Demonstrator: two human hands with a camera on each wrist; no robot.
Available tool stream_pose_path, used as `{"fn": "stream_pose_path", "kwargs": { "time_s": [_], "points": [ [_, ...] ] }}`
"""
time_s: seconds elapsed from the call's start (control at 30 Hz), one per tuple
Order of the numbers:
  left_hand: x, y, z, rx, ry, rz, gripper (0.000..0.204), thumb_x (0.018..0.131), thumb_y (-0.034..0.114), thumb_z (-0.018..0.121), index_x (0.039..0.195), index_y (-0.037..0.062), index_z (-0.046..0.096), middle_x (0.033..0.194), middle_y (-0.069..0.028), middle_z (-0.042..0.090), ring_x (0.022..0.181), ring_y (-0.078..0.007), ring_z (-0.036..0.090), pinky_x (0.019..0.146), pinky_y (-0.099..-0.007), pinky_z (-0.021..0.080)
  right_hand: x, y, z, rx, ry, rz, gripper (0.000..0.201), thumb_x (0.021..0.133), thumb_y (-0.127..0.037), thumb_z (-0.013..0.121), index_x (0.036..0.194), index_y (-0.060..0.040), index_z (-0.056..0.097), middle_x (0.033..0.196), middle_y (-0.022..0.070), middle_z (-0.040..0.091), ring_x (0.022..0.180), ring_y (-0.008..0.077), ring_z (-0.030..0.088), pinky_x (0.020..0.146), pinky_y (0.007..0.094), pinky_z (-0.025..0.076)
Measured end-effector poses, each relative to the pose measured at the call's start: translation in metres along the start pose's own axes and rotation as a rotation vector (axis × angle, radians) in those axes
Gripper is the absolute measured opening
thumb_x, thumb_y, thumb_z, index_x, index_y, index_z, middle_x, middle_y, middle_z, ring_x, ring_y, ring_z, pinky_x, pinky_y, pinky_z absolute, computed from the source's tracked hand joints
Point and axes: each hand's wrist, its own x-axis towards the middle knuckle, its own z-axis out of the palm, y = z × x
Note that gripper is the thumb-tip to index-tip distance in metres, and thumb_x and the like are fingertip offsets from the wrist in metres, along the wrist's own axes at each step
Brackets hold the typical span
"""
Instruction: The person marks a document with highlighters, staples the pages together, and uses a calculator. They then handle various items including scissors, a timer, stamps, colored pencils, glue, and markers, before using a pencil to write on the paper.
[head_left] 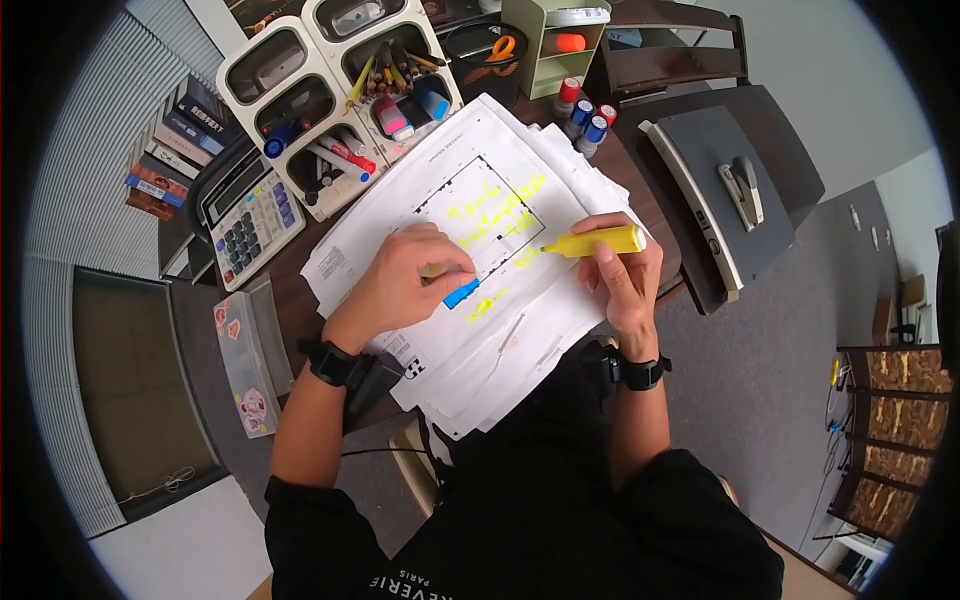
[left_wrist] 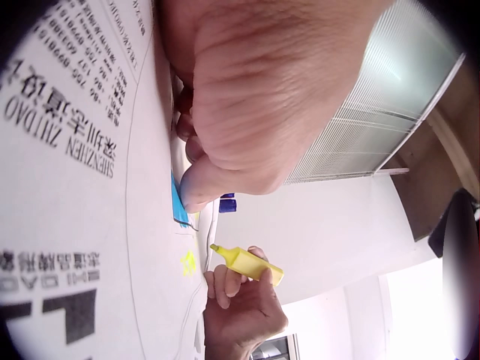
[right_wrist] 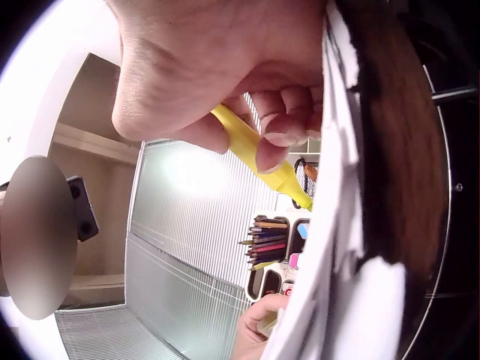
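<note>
from my end, i have the right grip point(head_left: 620, 280) closed on a yellow highlighter point(head_left: 595, 243), thumb and fingers round its barrel, the uncapped tip aimed down at the top sheet point(head_left: 400, 225) of a loose stack of papers point(head_left: 540, 350); i cannot tell whether the tip touches it. that sheet carries a printed black outline and yellow handwritten marks point(head_left: 485, 305), some inside the outline and some below it. my left grip point(head_left: 405, 280) is narrow over the same sheet, its fingers curled round a pale yellow piece point(right_wrist: 266, 323) that is mostly hidden. a blue piece point(head_left: 461, 293) sits right at its fingertips, against the paper; i cannot tell if it is pinched too. the stack spreads across the dark worktop point(head_left: 632, 165). beyond the left grip i see a calculator point(head_left: 253, 230) and a white organizer point(head_left: 335, 92) with pencils point(head_left: 385, 75) and markers in its compartments. small red- and blue-capped bottles point(head_left: 596, 128) stand past the far edge of the papers, and a stapler point(head_left: 742, 192) rests on a grey device point(head_left: 700, 210) over to the right.
</note>
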Motion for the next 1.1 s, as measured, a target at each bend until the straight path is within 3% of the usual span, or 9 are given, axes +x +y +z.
{"fn": "stream_pose_path", "kwargs": {
  "time_s": [0.37,0.67,0.87,0.93,1.1],
  "points": [
    [-0.001,-0.001,0.001,-0.002,-0.004,-0.015,0.008,0.079,0.001,0.078,0.085,0.0024,0.073,0.078,-0.0065,0.068,0.073,-0.0202,0.059,0.063,-0.0312,0.046,-0.001,-0.004,0.005,0.032,0.046,0.116,0.021,0.094,-0.009,0.072,0.111,0.002,0.067,0.088,0.0056,0.068,0.068,0.0079,0.062,0.057,0.0216,0.046],
    [0.0,0.004,-0.001,0.095,-0.059,0.136,0.02,0.082,0.007,0.076,0.102,0.0107,0.079,0.066,-0.004,0.054,0.069,-0.0201,0.046,0.074,-0.0329,0.04,-0.002,0.002,0.005,0.043,0.107,0.032,0.022,0.094,-0.011,0.073,0.109,0.0032,0.067,0.091,0.0055,0.069,0.069,0.0082,0.062,0.06,0.0218,0.047],
    [-0.003,0.006,-0.002,0.168,-0.118,0.144,0.023,0.084,0.009,0.074,0.106,0.013,0.079,0.067,-0.0022,0.051,0.075,-0.0201,0.044,0.078,-0.0322,0.039,-0.003,-0.003,0.011,0.012,0.124,-0.023,0.022,0.093,-0.011,0.074,0.109,0.0023,0.067,0.099,0.0074,0.07,0.082,0.0118,0.065,0.072,0.025,0.051],
    [-0.004,0.008,-0.003,0.135,-0.127,0.131,0.024,0.085,0.009,0.074,0.107,0.0139,0.079,0.071,-0.0021,0.052,0.076,-0.0203,0.044,0.079,-0.0326,0.04,-0.002,-0.009,0.011,-0.198,0.07,-0.014,0.023,0.091,-0.01,0.075,0.109,0.0001,0.067,0.098,0.0069,0.071,0.085,0.013,0.066,0.077,0.027,0.052],
    [-0.004,0.009,-0.003,0.158,-0.149,0.125,0.028,0.084,0.007,0.072,0.109,0.0148,0.079,0.073,-0.0019,0.053,0.079,-0.02,0.045,0.082,-0.0322,0.04,-0.002,-0.02,0.016,-0.291,-0.02,-0.019,0.021,0.089,-0.011,0.075,0.106,-0.0019,0.069,0.096,0.0068,0.073,0.085,0.0143,0.068,0.078,0.0275,0.053]
  ]
}}
